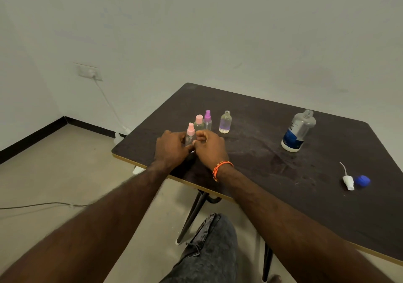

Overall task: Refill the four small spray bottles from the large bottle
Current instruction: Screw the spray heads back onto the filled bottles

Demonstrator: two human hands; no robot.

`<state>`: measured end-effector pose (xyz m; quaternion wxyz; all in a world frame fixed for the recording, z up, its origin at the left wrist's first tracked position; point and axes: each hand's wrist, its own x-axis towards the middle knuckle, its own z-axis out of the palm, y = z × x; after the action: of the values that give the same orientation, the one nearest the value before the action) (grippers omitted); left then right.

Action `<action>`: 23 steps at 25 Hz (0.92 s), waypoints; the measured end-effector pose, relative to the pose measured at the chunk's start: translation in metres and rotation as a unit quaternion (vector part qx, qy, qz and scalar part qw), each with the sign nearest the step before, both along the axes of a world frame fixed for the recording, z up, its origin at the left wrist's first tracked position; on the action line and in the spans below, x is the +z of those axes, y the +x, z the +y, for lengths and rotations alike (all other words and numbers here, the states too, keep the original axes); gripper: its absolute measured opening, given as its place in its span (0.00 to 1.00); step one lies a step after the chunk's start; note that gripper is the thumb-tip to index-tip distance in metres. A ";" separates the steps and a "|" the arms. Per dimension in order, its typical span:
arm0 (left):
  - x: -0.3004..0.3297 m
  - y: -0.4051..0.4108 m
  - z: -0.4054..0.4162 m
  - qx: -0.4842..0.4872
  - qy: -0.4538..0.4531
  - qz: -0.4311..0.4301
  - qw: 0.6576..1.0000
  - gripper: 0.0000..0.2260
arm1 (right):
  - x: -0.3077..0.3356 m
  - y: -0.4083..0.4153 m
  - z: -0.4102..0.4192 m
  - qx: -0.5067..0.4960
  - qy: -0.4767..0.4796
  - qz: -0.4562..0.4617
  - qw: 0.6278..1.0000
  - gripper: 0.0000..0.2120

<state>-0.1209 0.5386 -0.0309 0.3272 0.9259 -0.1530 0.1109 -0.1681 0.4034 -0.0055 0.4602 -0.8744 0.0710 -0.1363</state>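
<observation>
Several small clear spray bottles stand near the left corner of the dark table (261, 173). My left hand (171, 148) grips the nearest one, a bottle with a pink spray top (190, 130), at its body. My right hand (210, 149) is curled beside the same bottle, its fingertips at the bottle's lower part. Behind stand a pink-capped bottle (198, 122) and a purple-topped bottle (207, 119). An uncapped small bottle (225, 122) stands to their right. The large bottle (297, 130) with a blue label stands open at the right.
A white spray head with a tube (347, 180) and a blue cap (362, 181) lie near the table's right edge. The table's left front edge is just below my wrists. My knee in grey jeans (209, 250) is under the table front. Cables run on the floor at left.
</observation>
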 end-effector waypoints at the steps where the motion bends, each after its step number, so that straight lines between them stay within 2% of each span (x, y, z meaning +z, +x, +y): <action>1: -0.001 0.005 0.001 0.013 0.016 -0.001 1.000 0.16 | -0.002 0.004 0.003 -0.001 -0.001 0.006 1.000 0.15; 6: -0.008 0.028 0.000 0.031 0.016 0.008 0.999 0.14 | -0.011 0.018 0.008 0.018 -0.011 0.010 1.000 0.21; 10: -0.017 0.038 -0.001 0.027 0.013 0.016 0.999 0.12 | -0.017 0.011 0.003 0.027 0.001 -0.014 1.000 0.17; 12: -0.017 0.035 -0.001 0.042 0.034 0.023 0.998 0.19 | -0.018 0.005 -0.009 0.021 -0.002 -0.029 0.999 0.14; 14: -0.015 0.024 -0.002 0.086 0.049 0.016 0.995 0.33 | -0.017 0.001 -0.027 -0.005 -0.018 -0.042 0.999 0.11; 15: -0.013 0.015 -0.003 0.105 0.039 -0.002 0.994 0.35 | -0.015 -0.001 -0.038 -0.023 -0.034 -0.048 0.998 0.10; 16: -0.011 0.004 -0.006 0.106 0.030 -0.034 0.993 0.32 | -0.014 -0.003 -0.050 -0.040 -0.052 -0.053 0.996 0.10; 18: -0.005 -0.016 -0.018 0.060 0.034 -0.108 0.992 0.25 | -0.010 -0.008 -0.076 -0.072 -0.078 -0.056 0.993 0.10; 20: 0.003 -0.030 -0.041 -0.003 0.044 -0.137 0.990 0.23 | -0.007 -0.010 -0.102 -0.096 -0.090 -0.044 0.990 0.10; 23: 0.017 -0.033 -0.084 -0.097 0.059 -0.072 0.991 0.30 | -0.002 -0.010 -0.136 -0.110 -0.091 -0.015 0.990 0.11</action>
<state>-0.1539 0.4545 -0.0137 0.2694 0.9139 -0.2714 0.1361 -0.1779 0.2669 -0.0080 0.3621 -0.8973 0.1474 -0.2050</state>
